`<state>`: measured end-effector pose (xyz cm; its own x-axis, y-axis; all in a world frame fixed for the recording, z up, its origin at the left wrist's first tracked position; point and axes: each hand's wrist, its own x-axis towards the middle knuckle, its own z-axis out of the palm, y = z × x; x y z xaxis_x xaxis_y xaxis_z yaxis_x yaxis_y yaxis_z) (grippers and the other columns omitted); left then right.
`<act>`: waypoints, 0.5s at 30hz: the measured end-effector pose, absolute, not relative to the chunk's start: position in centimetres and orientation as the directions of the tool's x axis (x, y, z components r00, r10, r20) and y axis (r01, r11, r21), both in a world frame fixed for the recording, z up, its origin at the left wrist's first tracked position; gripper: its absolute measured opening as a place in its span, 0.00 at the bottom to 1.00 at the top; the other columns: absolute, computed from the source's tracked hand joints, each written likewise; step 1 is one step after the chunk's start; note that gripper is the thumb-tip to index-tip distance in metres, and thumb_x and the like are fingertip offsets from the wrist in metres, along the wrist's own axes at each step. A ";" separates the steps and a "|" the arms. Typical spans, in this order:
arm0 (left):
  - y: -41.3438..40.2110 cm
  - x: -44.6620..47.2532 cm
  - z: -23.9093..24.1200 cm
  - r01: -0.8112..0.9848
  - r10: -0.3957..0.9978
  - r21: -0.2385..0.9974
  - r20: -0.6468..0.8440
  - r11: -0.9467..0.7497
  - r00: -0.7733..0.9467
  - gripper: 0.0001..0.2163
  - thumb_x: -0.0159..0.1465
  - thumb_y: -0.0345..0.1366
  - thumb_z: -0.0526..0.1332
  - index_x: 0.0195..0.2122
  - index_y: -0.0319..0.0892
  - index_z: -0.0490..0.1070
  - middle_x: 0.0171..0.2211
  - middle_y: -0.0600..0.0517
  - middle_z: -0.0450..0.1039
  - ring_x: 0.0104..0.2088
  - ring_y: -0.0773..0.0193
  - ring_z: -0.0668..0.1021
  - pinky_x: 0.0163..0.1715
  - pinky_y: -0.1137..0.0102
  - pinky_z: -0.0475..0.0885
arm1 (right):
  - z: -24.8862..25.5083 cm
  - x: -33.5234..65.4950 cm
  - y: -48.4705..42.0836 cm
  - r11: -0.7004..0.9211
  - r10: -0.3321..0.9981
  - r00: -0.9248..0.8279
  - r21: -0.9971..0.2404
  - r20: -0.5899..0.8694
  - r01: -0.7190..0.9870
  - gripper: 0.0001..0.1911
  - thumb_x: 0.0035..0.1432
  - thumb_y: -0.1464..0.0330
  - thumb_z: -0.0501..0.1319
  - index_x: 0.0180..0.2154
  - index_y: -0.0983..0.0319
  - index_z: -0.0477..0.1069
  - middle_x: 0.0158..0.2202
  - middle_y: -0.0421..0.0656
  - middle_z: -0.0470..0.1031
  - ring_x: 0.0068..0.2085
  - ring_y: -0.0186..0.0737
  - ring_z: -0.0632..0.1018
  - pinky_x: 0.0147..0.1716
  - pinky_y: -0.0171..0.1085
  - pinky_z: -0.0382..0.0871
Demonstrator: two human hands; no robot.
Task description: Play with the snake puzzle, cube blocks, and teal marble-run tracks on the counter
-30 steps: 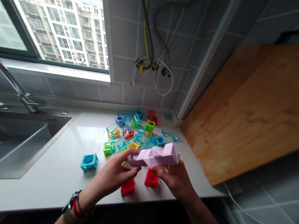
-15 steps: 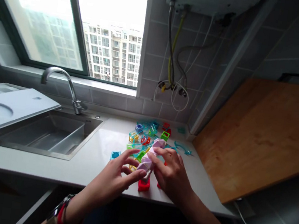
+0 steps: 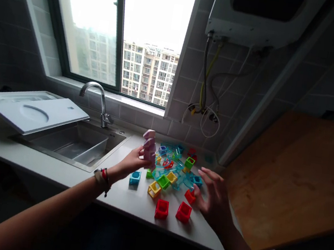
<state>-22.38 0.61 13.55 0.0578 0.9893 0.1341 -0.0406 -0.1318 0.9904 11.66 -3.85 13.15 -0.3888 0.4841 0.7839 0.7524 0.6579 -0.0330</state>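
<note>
My left hand [image 3: 132, 162] grips a pale purple block piece [image 3: 149, 147] and holds it upright above the white counter [image 3: 131, 200]. My right hand [image 3: 215, 192] hovers open with fingers spread, just right of a pile of small coloured hollow cubes and clear teal track pieces [image 3: 176, 167]. Two red cubes [image 3: 161, 209] sit nearest the counter's front edge, a third red one lies by my right fingers. A blue cube [image 3: 135, 177] and a yellow cube [image 3: 154, 189] lie below my left hand.
A steel sink [image 3: 74, 145] with a tap [image 3: 99, 90] lies to the left, a white lid [image 3: 32, 112] leaning over it. A big wooden board [image 3: 296, 176] stands at the right. Pipes and a white heater [image 3: 256, 17] hang on the tiled wall.
The purple piece passed from both hands to my left hand alone and stands upright. My right hand let go and opened. The view pulled back and shifted left.
</note>
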 end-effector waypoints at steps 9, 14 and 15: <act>16.7 -30.5 10.4 0.151 0.996 0.988 0.034 -0.020 -0.087 0.15 0.65 0.36 0.69 0.51 0.38 0.73 0.47 0.46 0.77 0.42 0.59 0.81 0.42 0.60 0.79 | -4.4 22.4 -4.1 0.329 0.753 0.048 -0.439 0.656 0.836 0.19 0.68 0.56 0.58 0.52 0.61 0.74 0.51 0.52 0.76 0.52 0.55 0.78 0.53 0.53 0.72; 23.2 -32.0 6.3 0.265 0.995 0.960 -0.075 0.091 -0.071 0.16 0.70 0.40 0.64 0.55 0.39 0.72 0.53 0.45 0.75 0.47 0.56 0.80 0.46 0.57 0.79 | -6.6 23.1 -4.6 0.226 0.811 0.148 -0.537 0.566 0.813 0.20 0.67 0.54 0.59 0.49 0.61 0.75 0.50 0.52 0.78 0.48 0.53 0.79 0.48 0.49 0.75; 24.3 -32.2 5.6 0.286 0.994 0.953 -0.085 0.100 -0.065 0.16 0.70 0.40 0.64 0.55 0.39 0.72 0.53 0.45 0.75 0.47 0.56 0.80 0.46 0.57 0.79 | -6.6 23.2 -4.5 0.224 0.823 0.132 -0.529 0.553 0.819 0.19 0.67 0.54 0.59 0.49 0.61 0.75 0.49 0.52 0.78 0.48 0.53 0.79 0.48 0.49 0.75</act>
<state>-32.17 24.35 5.64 -0.0655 0.9942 -0.0852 0.2859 0.1005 0.9530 23.17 -4.49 -6.60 0.1321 0.8226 0.5531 0.8187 0.2240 -0.5287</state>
